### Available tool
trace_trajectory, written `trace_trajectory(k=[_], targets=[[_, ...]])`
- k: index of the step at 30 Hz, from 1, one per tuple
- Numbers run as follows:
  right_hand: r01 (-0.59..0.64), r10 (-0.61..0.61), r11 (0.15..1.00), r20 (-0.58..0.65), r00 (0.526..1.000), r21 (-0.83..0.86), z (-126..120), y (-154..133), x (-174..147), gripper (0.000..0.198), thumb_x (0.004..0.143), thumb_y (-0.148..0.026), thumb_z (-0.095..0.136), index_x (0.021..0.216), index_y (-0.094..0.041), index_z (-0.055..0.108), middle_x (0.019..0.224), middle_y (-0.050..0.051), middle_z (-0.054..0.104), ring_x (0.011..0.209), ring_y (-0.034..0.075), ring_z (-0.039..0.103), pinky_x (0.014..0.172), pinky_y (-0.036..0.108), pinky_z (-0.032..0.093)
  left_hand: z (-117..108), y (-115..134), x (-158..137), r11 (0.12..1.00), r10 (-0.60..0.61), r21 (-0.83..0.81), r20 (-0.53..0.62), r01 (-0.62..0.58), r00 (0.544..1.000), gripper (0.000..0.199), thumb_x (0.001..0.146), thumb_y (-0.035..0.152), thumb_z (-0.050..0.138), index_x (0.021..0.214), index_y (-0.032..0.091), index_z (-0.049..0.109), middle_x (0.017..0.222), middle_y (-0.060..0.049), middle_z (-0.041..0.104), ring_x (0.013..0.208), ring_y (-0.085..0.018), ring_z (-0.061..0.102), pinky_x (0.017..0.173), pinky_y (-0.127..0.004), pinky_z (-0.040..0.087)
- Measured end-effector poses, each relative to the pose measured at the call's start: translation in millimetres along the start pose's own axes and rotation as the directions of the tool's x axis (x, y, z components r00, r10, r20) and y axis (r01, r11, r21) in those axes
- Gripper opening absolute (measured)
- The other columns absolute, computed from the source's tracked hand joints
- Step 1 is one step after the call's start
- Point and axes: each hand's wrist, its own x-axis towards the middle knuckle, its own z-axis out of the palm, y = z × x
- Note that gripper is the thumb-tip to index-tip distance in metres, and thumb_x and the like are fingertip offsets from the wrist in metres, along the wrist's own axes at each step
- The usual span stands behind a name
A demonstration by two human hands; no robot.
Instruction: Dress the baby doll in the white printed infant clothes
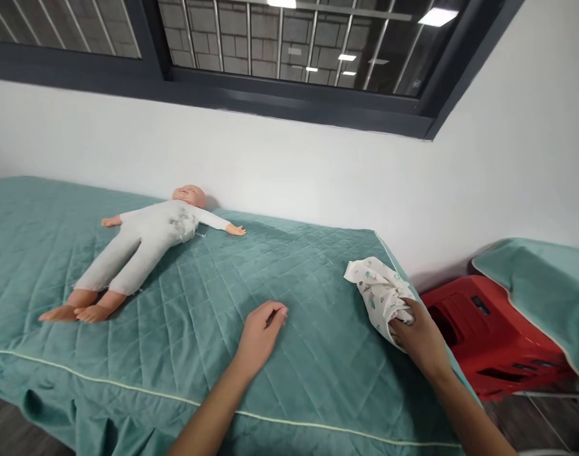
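Observation:
My right hand (417, 335) is closed on a crumpled white printed cloth (377, 288) near the right edge of the bed. Small green and dark prints dot the cloth; its bunched folds hide its full shape. Over the middle of the green quilted cover (313, 354), my left hand (262, 332) has its fingers curled in, with nothing visible in them. A baby doll (149, 231) lies on its back further left, arms spread, head towards the wall. Its soft white body has a frayed, torn patch on one side, and its feet point towards the lower left.
Beyond the bed's right edge stands a red plastic chair (498, 335), with another green cover (546, 291) draped beside it. A white wall (289, 164) runs along the back, below a dark-framed window (294, 101) with metal bars outside.

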Motion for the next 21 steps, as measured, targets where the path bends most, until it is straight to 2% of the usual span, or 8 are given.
trace_trajectory(k=[2,4,7,9,11,14,17,21], targets=[[-0.045,0.043,0.999,0.081,0.996,0.022,8,-29,-4,0.052,0.074,-0.037,0.063,0.124,-0.022,0.058,0.105,0.013,0.072,0.089,0.034,0.070,0.076,0.048,0.056,-1,-3,-3,0.998,0.003,-0.068,0.038,0.000,0.999,0.034,0.095,0.048,0.050,0.093,0.021,0.071,0.089,-0.005,0.070,0.086,-0.020,0.065,0.081,-0.033,0.049],[0.053,-0.072,0.993,0.174,0.982,0.110,21,-69,-9,0.054,0.075,-0.031,0.060,0.128,-0.022,0.055,0.112,0.011,0.070,0.098,0.031,0.069,0.083,0.046,0.055,-1,-4,-6,0.989,0.070,-0.133,0.053,-0.062,0.996,0.037,0.093,0.048,0.057,0.119,0.024,0.068,0.120,-0.009,0.067,0.111,-0.024,0.062,0.095,-0.038,0.049],[0.278,-0.333,0.930,0.230,0.914,0.242,50,-135,-22,0.053,0.077,-0.027,0.058,0.129,-0.023,0.054,0.125,0.009,0.065,0.114,0.029,0.063,0.098,0.048,0.050,-2,-5,-7,0.965,0.166,-0.210,0.028,-0.156,0.986,0.074,0.085,0.048,0.070,0.151,0.030,0.042,0.157,-0.011,0.037,0.144,-0.030,0.038,0.116,-0.045,0.037],[0.350,-0.434,0.882,0.255,0.864,0.317,70,-170,-32,0.056,0.077,-0.024,0.059,0.133,-0.024,0.051,0.131,0.009,0.062,0.121,0.029,0.058,0.104,0.049,0.047,-4,-5,-7,0.952,0.130,-0.273,-0.050,-0.139,0.990,0.080,0.084,0.048,0.071,0.154,0.031,0.036,0.161,-0.009,0.032,0.149,-0.030,0.031,0.121,-0.045,0.030],[0.358,-0.463,0.856,0.247,0.851,0.373,86,-194,-41,0.058,0.078,-0.024,0.062,0.134,-0.024,0.050,0.133,0.009,0.059,0.124,0.030,0.055,0.106,0.051,0.045,-8,-4,-6,0.922,0.035,-0.374,-0.172,-0.098,0.985,0.068,0.088,0.046,0.065,0.150,0.031,0.042,0.157,-0.008,0.038,0.147,-0.029,0.035,0.122,-0.043,0.030],[0.242,-0.369,0.848,0.199,0.908,0.472,104,-207,-48,0.055,0.078,-0.028,0.067,0.130,-0.024,0.049,0.137,0.010,0.054,0.127,0.030,0.052,0.107,0.049,0.045,-12,-3,-2,0.869,-0.075,-0.489,-0.273,-0.071,0.959,0.048,0.091,0.036,0.059,0.139,0.027,0.057,0.149,-0.006,0.050,0.141,-0.027,0.044,0.120,-0.040,0.033],[0.140,-0.291,0.839,0.215,0.932,0.527,115,-200,-47,0.038,0.079,-0.030,0.068,0.114,-0.025,0.055,0.140,0.009,0.050,0.126,0.028,0.052,0.104,0.045,0.048,-12,-5,2,0.783,-0.170,-0.620,-0.273,-0.038,0.947,0.044,0.087,0.030,0.061,0.130,0.023,0.064,0.139,-0.007,0.061,0.132,-0.026,0.053,0.115,-0.039,0.038],[0.215,-0.341,0.870,0.227,0.912,0.443,117,-175,-35,0.019,0.078,-0.027,0.065,0.096,-0.021,0.062,0.141,0.010,0.052,0.132,0.031,0.046,0.113,0.053,0.036,-10,-9,6,0.574,-0.374,-0.818,-0.236,0.024,0.897,0.041,0.086,0.038,0.065,0.122,0.019,0.065,0.123,-0.009,0.070,0.103,-0.023,0.068,0.088,-0.034,0.053]])
